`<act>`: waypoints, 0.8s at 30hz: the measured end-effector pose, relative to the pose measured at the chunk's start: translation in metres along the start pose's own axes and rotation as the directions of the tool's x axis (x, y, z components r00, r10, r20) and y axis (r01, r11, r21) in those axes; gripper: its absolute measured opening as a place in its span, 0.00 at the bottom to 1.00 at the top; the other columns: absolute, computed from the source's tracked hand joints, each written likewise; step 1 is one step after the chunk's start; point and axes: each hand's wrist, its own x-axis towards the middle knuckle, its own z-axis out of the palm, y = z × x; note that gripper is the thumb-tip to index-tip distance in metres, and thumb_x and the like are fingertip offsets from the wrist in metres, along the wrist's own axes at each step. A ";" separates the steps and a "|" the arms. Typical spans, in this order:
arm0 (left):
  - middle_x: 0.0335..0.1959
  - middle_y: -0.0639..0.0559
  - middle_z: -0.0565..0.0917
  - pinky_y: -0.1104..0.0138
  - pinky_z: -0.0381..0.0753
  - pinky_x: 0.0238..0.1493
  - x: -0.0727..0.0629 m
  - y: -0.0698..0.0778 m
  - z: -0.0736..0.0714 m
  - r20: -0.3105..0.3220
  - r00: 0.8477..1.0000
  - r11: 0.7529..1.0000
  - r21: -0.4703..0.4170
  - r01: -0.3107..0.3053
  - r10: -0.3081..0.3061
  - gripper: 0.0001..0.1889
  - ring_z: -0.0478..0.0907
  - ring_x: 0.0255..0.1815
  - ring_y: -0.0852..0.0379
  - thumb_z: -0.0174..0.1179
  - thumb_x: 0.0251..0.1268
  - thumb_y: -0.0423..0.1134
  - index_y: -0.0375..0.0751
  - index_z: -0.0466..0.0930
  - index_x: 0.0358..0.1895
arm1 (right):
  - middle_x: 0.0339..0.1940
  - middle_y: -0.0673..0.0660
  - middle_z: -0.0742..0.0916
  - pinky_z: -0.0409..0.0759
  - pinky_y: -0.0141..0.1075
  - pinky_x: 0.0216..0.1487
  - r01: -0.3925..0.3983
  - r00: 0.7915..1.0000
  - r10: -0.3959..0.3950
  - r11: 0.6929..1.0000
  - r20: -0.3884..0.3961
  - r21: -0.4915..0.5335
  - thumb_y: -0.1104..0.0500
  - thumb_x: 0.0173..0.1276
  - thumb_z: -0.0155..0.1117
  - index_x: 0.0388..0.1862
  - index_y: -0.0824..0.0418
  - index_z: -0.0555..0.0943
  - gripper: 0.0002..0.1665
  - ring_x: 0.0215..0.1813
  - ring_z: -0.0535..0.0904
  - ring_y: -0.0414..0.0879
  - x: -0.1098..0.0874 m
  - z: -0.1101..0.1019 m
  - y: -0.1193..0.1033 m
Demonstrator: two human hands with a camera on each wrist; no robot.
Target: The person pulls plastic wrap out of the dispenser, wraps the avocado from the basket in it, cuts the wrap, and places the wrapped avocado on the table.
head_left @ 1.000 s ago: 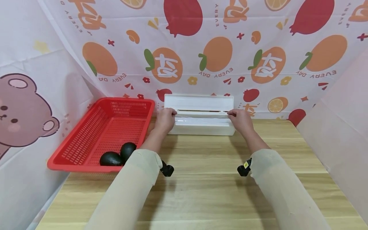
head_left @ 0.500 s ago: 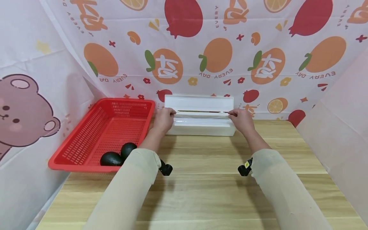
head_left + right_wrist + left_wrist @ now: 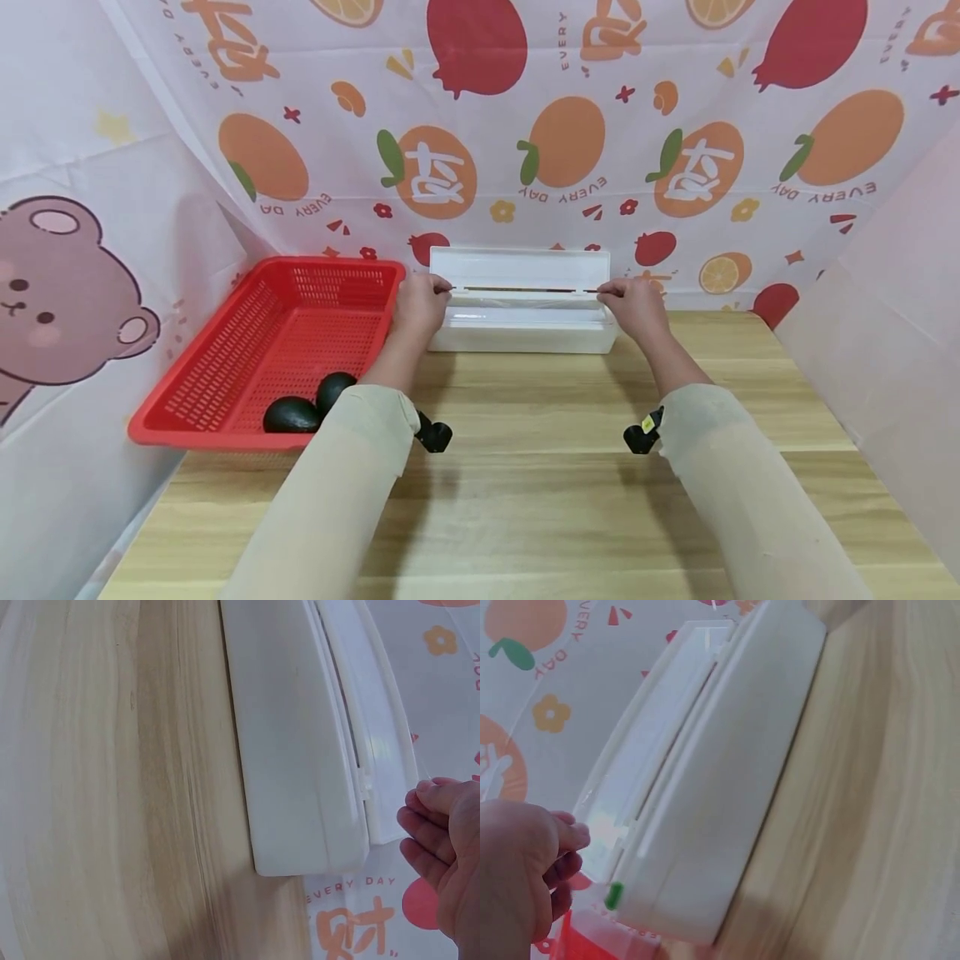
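Observation:
A long white cling film dispenser [image 3: 525, 337] stands at the back of the table, its lid [image 3: 517, 265] tilted back. Thin clear cling film [image 3: 525, 303], hard to make out, stretches across its opening. At the left end my left hand [image 3: 422, 307] pinches the film's edge between thumb and fingertips; the left wrist view shows this hand [image 3: 525, 870] beside the raised lid. My right hand [image 3: 637, 307] pinches the other side at the right end. In the right wrist view its thumb and forefinger [image 3: 435, 793] meet beside the lid.
A red plastic basket [image 3: 142, 425] stands on the left of the wooden table [image 3: 525, 500], close to my left forearm. Two dark avocados [image 3: 291, 414] lie in its near corner. A fruit-printed cloth [image 3: 495, 167] hangs right behind the dispenser.
My left hand has shifted slightly left and up, and my right hand slightly right, so they are a little farther apart. The dispenser and basket look unmoved.

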 end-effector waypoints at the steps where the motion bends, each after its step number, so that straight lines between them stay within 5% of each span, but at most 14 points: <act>1: 0.46 0.48 0.84 0.57 0.81 0.55 0.001 0.001 -0.001 -0.007 1.000 1.000 0.007 -0.006 0.006 0.14 0.77 0.48 0.49 0.65 0.65 0.37 0.47 0.85 0.53 | 0.49 0.59 0.87 0.80 0.47 0.54 0.008 1.000 -0.008 1.000 -0.009 0.001 0.58 0.71 0.63 0.51 0.57 0.86 0.12 0.50 0.79 0.54 0.000 -0.001 -0.001; 14: 0.46 0.46 0.82 0.58 0.81 0.50 0.003 0.012 -0.014 0.072 0.995 0.995 -0.065 0.069 -0.064 0.09 0.75 0.48 0.48 0.62 0.68 0.37 0.44 0.85 0.47 | 0.45 0.60 0.88 0.80 0.44 0.47 0.032 0.998 -0.029 0.998 -0.059 0.053 0.58 0.71 0.63 0.47 0.61 0.87 0.11 0.46 0.80 0.53 0.000 -0.006 -0.003; 24: 0.46 0.45 0.83 0.59 0.81 0.52 0.009 0.011 -0.019 0.077 0.997 0.994 -0.110 0.005 0.004 0.11 0.75 0.50 0.47 0.62 0.68 0.36 0.40 0.85 0.50 | 0.45 0.61 0.87 0.77 0.39 0.43 0.009 0.998 -0.003 0.996 -0.062 0.085 0.57 0.73 0.61 0.47 0.61 0.85 0.12 0.45 0.78 0.52 -0.001 -0.013 -0.004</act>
